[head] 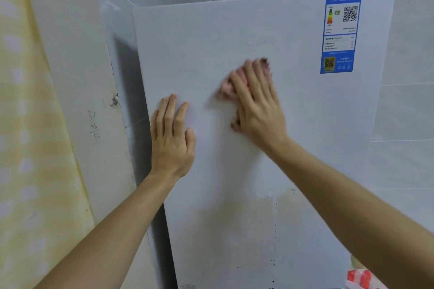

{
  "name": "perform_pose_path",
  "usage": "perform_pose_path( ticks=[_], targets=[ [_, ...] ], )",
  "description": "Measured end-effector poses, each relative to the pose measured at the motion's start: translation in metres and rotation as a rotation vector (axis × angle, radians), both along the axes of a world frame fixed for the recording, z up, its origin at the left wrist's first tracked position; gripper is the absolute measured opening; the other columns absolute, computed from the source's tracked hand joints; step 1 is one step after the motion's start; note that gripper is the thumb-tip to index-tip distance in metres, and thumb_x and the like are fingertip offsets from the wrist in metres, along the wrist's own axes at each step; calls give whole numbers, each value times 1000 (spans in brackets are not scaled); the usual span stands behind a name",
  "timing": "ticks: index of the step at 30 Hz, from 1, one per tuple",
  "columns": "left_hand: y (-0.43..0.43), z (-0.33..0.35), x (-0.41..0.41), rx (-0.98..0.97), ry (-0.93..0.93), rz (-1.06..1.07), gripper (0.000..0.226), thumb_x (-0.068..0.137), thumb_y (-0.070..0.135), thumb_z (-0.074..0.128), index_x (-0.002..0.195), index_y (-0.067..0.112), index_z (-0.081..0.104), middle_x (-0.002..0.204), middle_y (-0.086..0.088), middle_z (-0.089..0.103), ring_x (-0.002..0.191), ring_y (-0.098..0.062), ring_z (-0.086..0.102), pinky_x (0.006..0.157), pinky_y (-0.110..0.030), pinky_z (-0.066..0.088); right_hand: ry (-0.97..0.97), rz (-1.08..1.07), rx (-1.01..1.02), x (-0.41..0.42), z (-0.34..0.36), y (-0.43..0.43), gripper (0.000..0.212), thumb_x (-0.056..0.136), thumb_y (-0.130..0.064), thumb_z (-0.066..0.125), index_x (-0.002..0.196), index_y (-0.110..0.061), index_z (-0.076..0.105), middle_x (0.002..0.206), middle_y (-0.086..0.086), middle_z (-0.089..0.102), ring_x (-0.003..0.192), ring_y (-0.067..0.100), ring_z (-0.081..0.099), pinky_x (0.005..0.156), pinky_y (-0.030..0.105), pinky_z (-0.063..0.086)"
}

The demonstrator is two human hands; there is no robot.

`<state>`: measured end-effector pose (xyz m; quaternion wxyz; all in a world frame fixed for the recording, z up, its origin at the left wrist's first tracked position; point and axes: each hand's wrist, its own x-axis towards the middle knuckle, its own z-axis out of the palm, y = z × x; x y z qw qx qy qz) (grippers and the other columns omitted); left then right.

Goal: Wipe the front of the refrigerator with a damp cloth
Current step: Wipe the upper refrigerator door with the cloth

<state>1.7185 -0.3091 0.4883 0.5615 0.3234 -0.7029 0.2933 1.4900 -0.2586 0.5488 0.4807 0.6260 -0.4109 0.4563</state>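
Right hand flat, fingers spread pinning cloth to fridge; left hand open, bracing; I'd expect loose edges to slip

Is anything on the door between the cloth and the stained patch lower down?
Nothing visible. The right hand presses the cloth flat on the door; bare door runs down to the stain. The left hand rests off to the side, and the sticker sits above.
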Motion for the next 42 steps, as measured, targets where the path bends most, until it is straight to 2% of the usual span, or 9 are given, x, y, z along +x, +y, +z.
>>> perform_pose_path(
  ticks=[4, 16, 18, 20, 24, 27, 32, 38, 42],
  targets=[
    [1, 2, 7, 10, -33, 8, 61, 102, 17, 49, 161, 8, 37, 172, -15, 25, 162, -33, 17, 131, -52, 17, -231, 57, -54, 50, 38, -10, 56, 104, -16, 49, 158, -3, 43, 166, 29, 31, 157, 45, 27, 129, 56, 21],
    [25, -3, 25, 213, -87, -58, 70, 101, 19, 50, 166, 12, 25, 177, -6, 12, 165, -20, 4, 133, -43, 12, 114, 220, 275, 68, -77, 7, 52, 110, -27, 40, 158, -6, 45, 166, 13, 39, 158, 29, 32, 129, 51, 27],
    [38, -1, 23, 221, -12, -124, 64, 102, 20, 49, 163, 10, 33, 175, -5, 19, 164, -20, 10, 133, -37, 13, -68, 423, 457, 69, -72, 31, 48, 114, -35, 33, 159, -24, 47, 146, -7, 62, 135, 15, 59, 121, 47, 42],
    [53, 1, 19, 213, 44, -197, 56, 103, 22, 48, 157, 9, 43, 170, -4, 29, 160, -19, 22, 131, -31, 18, -355, 675, 663, 72, -66, 58, 35, 114, -40, 38, 143, -40, 58, 97, -21, 67, 82, 4, 68, 80, 34, 61],
    [90, 2, 1, 624, 209, -528, 53, 104, 46, 48, 153, 26, 47, 150, 17, 49, 139, 8, 44, 114, -17, 37, -1086, 1339, 967, 71, -61, 86, 32, 115, -33, 39, 124, -31, 70, 117, -12, 77, 112, 8, 73, 89, 27, 59],
    [106, 1, -15, 1010, 380, -824, 52, 100, 53, 56, 146, 27, 54, 137, 12, 66, 126, -4, 63, 97, -23, 53, -1298, 1577, 988, 69, -67, 100, 29, 114, -24, 36, 115, -13, 62, 101, -1, 79, 98, 15, 77, 77, 29, 63],
    [116, -8, -19, 1127, 525, -818, 27, 103, 31, 67, 108, 4, 71, 81, 3, 72, 75, -15, 68, 72, -34, 58, -1435, 1569, 1072, 63, -74, 118, 25, 105, -30, 52, 122, -13, 59, 108, 9, 74, 106, 28, 70, 107, 51, 53],
    [130, -17, -17, 1044, 460, -565, 21, 95, 24, 78, 93, 3, 77, 91, -19, 78, 86, -32, 76, 88, -55, 60, -1141, 1272, 1165, 59, -89, 132, 75, 98, -64, 61, 132, 2, 54, 122, 38, 65, 108, 52, 69, 103, 59, 56],
    [133, -13, 0, 1037, 431, -590, 4, 94, 20, 79, 94, 17, 81, 91, -1, 82, 89, -20, 79, 88, -43, 62, -997, 957, 1160, 42, -93, 134, 27, 102, -43, 66, 116, -20, 72, 109, -1, 80, 105, 16, 76, 96, 38, 56]
  ],
)
